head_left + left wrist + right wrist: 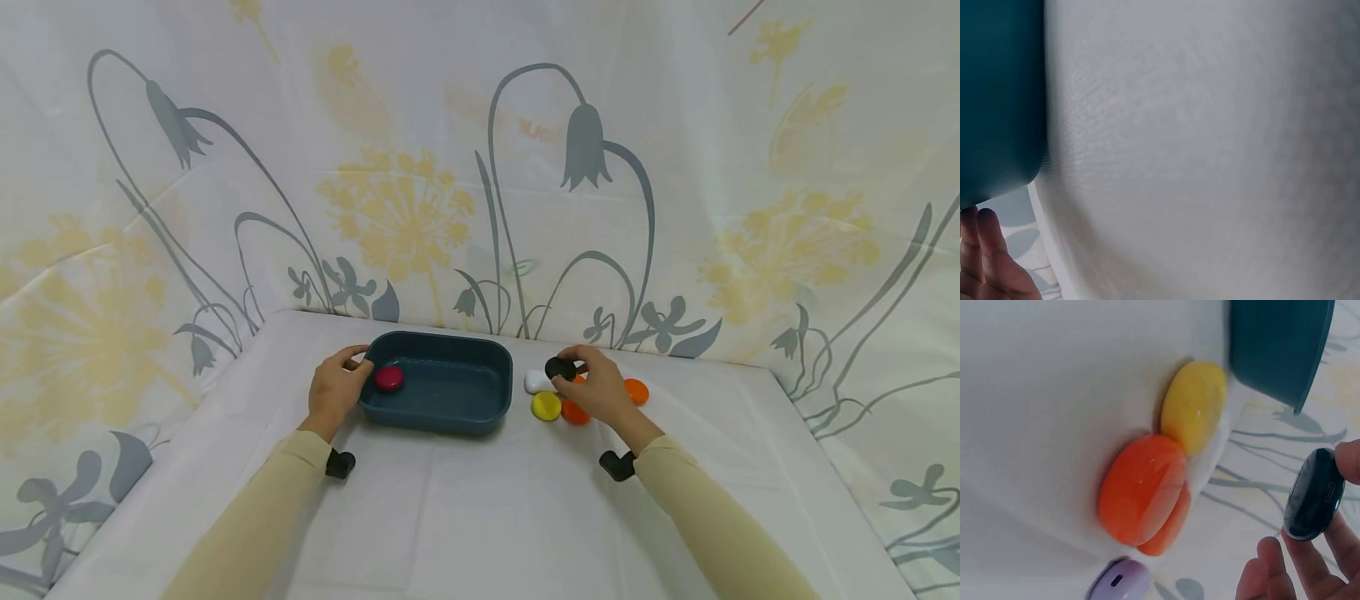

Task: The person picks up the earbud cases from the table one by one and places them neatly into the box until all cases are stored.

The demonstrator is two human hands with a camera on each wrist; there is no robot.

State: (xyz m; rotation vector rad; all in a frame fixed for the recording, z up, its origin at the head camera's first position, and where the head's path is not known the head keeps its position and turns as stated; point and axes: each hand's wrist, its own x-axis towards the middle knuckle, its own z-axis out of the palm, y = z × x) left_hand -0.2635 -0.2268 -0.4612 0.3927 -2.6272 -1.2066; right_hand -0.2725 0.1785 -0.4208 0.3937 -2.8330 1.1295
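Note:
My right hand (pixel 598 387) pinches a glossy black pebble-shaped case (pixel 1315 495) between thumb and fingers. A small slot shows in its edge in the right wrist view. Below and beside that hand lie similar rounded pieces: a white one (pixel 537 382), a yellow one (pixel 546 407), an orange one (pixel 576 412) and another orange one (pixel 636 392). A dark teal tray (pixel 437 423) stands left of them, a red rounded piece (pixel 389 379) inside at its left end. My left hand (pixel 336 390) touches the tray's left end, fingers fairly straight against the outer wall.
A purple piece (pixel 1122 581) with a slot appears at the bottom of the right wrist view. White cloth (pixel 465 517) covers the table. A flower-patterned curtain (pixel 405 208) rises right behind the tray. Black wrist mounts (pixel 618 466) sit under both sleeves.

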